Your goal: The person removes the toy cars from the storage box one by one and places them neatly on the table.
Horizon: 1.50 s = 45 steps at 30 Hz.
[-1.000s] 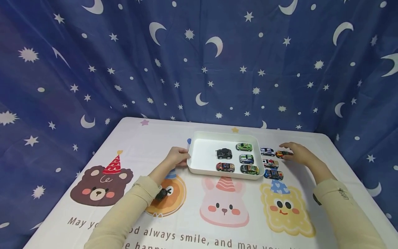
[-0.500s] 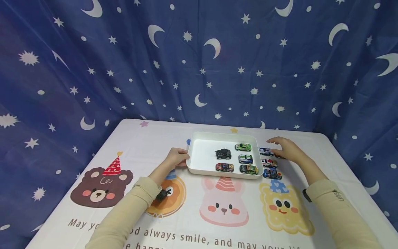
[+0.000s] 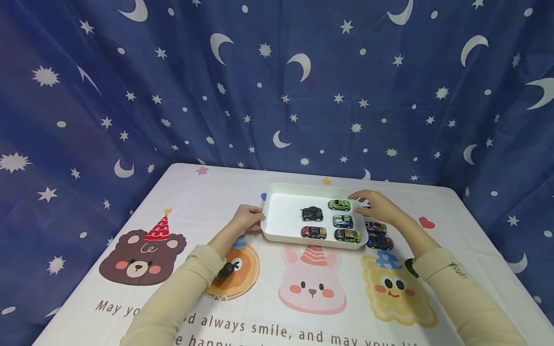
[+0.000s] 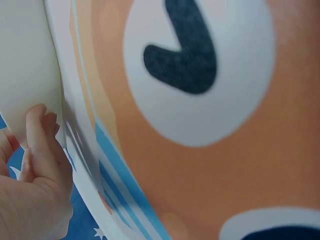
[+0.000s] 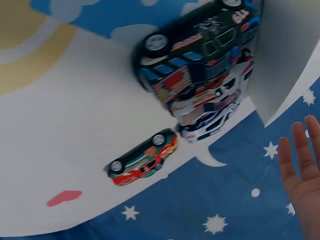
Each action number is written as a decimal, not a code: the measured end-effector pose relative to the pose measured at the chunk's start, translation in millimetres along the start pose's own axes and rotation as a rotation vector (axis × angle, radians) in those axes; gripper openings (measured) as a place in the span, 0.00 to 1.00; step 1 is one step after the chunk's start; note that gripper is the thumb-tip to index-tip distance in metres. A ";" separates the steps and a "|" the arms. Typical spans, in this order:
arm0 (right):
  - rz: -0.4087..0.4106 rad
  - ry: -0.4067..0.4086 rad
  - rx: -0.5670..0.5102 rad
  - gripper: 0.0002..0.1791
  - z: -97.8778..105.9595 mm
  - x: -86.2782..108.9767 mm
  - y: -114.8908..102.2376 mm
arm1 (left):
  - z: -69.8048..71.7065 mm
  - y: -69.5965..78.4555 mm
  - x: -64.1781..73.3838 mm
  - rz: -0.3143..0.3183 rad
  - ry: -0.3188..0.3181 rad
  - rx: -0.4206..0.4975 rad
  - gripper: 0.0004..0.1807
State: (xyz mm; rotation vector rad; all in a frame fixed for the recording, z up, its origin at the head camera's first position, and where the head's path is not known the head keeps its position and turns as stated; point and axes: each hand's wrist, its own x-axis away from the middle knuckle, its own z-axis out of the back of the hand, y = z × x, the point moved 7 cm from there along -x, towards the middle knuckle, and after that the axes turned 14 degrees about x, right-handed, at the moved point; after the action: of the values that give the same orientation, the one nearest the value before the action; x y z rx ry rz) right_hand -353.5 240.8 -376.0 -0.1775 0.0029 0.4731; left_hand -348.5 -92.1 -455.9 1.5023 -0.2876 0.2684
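Note:
My left hand (image 3: 247,218) grips the left end of a white tray (image 3: 283,211), thumb over the rim; the left wrist view shows its fingers (image 4: 37,135) against the tray wall. Inside the tray sit a black toy vehicle (image 3: 312,214), a green toy car (image 3: 339,204), a white-blue-green one (image 3: 343,221) and two darker ones along the front. My right hand (image 3: 381,207) hovers at the tray's right rim, thumb and fingers spread, holding nothing. Beneath it, an orange-red toy car (image 5: 142,159) rests on the table, hidden in the head view.
Against the tray's right outer side stand a dark blue toy car (image 3: 380,242), a white-and-red one (image 3: 375,227) and a white-blue one (image 5: 210,122). The table (image 3: 207,197) has a printed cloth with cartoon faces. A blue star-patterned curtain (image 3: 242,96) hangs behind.
My right hand has left the orange-red toy car and moved left, past the cars beside the tray, to the tray's right rim. My left hand keeps its grip on the tray.

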 end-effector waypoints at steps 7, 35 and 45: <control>0.027 -0.003 -0.030 0.23 -4.8 -11.2 -16.9 | -2.4 2.3 0.3 -0.013 -0.010 -0.010 0.20; 0.153 -0.248 0.040 0.23 -42.0 -66.8 -71.1 | -1.8 2.4 0.2 0.013 0.005 -0.009 0.19; 0.147 -0.271 0.056 0.25 -54.2 -72.6 -76.5 | -2.1 0.6 -1.6 0.017 -0.001 0.000 0.20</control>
State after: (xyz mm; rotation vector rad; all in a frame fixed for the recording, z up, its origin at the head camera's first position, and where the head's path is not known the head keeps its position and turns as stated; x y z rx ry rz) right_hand -381.3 131.7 -413.2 -0.0572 -0.2373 0.6400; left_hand -350.1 -89.9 -456.0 1.5007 -0.3008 0.2812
